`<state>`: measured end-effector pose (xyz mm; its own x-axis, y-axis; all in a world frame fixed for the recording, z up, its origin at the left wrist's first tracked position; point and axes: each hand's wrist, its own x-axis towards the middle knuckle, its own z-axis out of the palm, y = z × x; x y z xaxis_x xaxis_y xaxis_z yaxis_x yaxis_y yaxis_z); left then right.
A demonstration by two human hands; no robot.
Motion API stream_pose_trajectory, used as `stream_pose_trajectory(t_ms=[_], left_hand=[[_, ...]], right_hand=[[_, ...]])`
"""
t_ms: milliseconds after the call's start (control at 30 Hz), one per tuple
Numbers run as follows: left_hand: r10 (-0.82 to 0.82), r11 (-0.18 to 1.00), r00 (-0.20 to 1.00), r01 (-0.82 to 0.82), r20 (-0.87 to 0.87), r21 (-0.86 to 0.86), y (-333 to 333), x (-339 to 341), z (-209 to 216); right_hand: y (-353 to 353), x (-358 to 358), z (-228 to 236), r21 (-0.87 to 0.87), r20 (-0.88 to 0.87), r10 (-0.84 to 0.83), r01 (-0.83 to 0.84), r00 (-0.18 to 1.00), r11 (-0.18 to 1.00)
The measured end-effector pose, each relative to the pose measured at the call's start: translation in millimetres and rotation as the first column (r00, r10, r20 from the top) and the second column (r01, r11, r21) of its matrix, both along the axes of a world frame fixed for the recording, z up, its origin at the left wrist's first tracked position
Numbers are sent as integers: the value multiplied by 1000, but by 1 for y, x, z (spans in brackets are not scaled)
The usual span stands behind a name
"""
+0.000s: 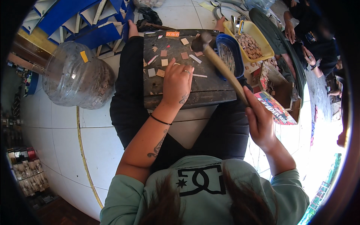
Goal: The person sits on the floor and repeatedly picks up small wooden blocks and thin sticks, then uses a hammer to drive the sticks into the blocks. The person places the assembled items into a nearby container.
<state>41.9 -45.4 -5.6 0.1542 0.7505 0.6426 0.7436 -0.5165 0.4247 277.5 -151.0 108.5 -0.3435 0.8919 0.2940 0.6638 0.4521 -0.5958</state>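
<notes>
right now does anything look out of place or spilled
Mildly: small flat pieces lie scattered at odd angles across the dark board, while similar-looking ones sit heaped in the yellow tub.

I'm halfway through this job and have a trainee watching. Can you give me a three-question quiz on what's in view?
1. True or false: the right grip holds the hammer by its handle.
2. Choose one: what colour is the tub holding many small brown pieces?
A. Green
B. White
C. Yellow
3. Fill in the blank: the clear plastic jar is on the ____ side of the dark board, as the person sees it.

Key:
1. True
2. C
3. left
</notes>
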Motion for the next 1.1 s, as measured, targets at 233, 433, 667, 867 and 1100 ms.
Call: stream_pose_trajectory(t_ms=[233, 433, 667, 867, 1100], left_hand=[[10, 1000, 999, -10, -31, 6, -1, 0, 0], [9, 1000, 999, -8, -31, 12, -2, 0, 0], [9, 1000, 999, -9, -48, 3, -1, 1, 1], [6, 1000, 999, -6, -47, -3, -2, 0, 0], [10, 1000, 998, -10, -56, -3, -1, 0, 0]], right_hand=[[2, 1, 3, -98, 17, -26, 27, 1000, 995], [5, 1, 1, -83, 24, 7, -5, 1000, 997], [4, 4, 1, -169, 37, -20, 26, 999, 985], [7, 1, -5, -53, 33, 12, -10, 999, 999], [3, 3, -3, -158, 68, -23, 33, 997, 987]])
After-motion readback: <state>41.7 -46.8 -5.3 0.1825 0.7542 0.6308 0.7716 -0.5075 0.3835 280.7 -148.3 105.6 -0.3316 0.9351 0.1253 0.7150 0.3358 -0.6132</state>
